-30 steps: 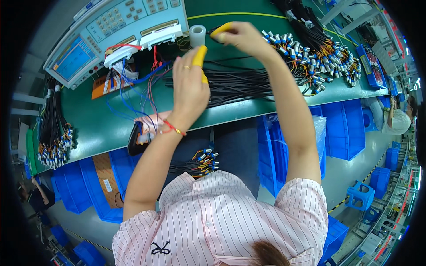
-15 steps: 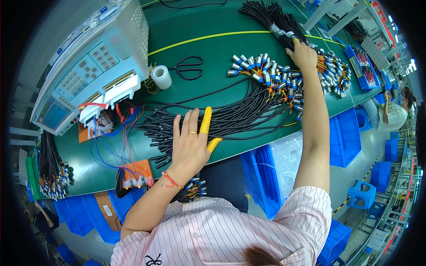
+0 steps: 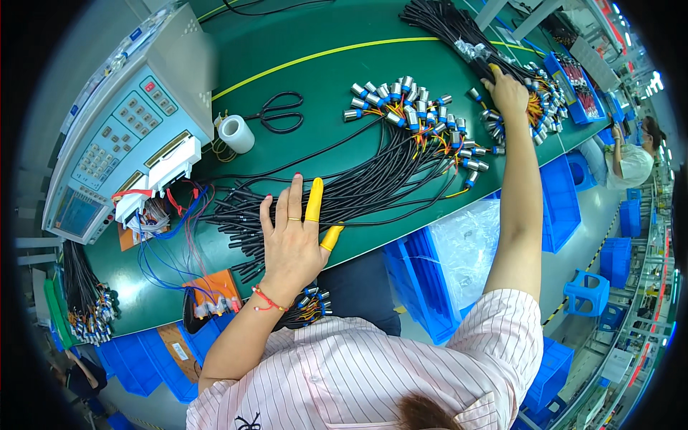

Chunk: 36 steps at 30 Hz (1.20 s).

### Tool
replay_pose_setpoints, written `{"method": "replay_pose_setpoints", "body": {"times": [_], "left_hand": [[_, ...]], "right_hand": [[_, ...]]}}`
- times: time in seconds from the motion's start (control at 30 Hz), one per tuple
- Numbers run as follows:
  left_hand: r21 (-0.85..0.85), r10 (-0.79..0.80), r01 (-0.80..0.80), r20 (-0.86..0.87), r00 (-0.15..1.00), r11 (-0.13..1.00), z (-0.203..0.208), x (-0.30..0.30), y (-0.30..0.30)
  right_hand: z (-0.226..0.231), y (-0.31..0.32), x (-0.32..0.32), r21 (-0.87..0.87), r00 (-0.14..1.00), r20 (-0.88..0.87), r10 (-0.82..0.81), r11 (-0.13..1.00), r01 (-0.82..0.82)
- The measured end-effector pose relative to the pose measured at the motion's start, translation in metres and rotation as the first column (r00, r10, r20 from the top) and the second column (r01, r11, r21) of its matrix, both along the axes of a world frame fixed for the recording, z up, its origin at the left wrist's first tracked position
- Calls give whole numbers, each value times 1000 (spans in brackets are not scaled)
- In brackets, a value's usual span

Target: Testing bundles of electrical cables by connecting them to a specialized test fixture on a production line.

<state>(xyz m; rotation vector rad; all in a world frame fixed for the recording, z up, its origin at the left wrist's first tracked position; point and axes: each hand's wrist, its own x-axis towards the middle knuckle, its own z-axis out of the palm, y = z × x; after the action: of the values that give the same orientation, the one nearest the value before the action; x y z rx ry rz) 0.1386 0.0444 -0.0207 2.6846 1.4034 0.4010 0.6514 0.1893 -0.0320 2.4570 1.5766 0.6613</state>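
My left hand [image 3: 294, 240] lies flat with its fingers stretched out over a spread of black cables [image 3: 358, 190] on the green table. Yellow finger cots cover its thumb and index finger. The cables' silver, blue-ringed connectors [image 3: 412, 107], with red and yellow wires, point away to the right. Farther off at the right, my right hand [image 3: 510, 94] grips a second bundle of black cables [image 3: 448, 21], bound with clear plastic wrap [image 3: 473, 51]. That bundle's connectors [image 3: 548, 107] fan out beside my wrist; the palm side of the hand is hidden.
A pale blue tester [image 3: 122, 129] stands at the left, wired to an orange block [image 3: 215, 290]. Near it are black scissors [image 3: 279, 112] and a white roll [image 3: 236, 134]. Blue bins [image 3: 423, 287] sit below the table edge. Another person [image 3: 631, 161] sits far right.
My right hand has shifted the bundle to the right, and a gap now shows between its connectors and the nearer ones. My left hand stays over the spread cables. The view has turned slightly.
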Motion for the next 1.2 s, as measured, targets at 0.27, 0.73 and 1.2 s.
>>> {"method": "replay_pose_setpoints", "body": {"times": [0.27,0.73,1.2], "left_hand": [[74,-33,30,42,999,997,-3,1,-3],[199,-43,23,94,995,980,-16,-16,-3],[308,20,-37,57,998,951,-23,-18,11]], "right_hand": [[3,-32,-46,261,992,81,99,958,-117],[12,-114,-307,337,474,-371,799,591,-733],[-10,-141,-254,516,635,-206,745,634,-576]]}}
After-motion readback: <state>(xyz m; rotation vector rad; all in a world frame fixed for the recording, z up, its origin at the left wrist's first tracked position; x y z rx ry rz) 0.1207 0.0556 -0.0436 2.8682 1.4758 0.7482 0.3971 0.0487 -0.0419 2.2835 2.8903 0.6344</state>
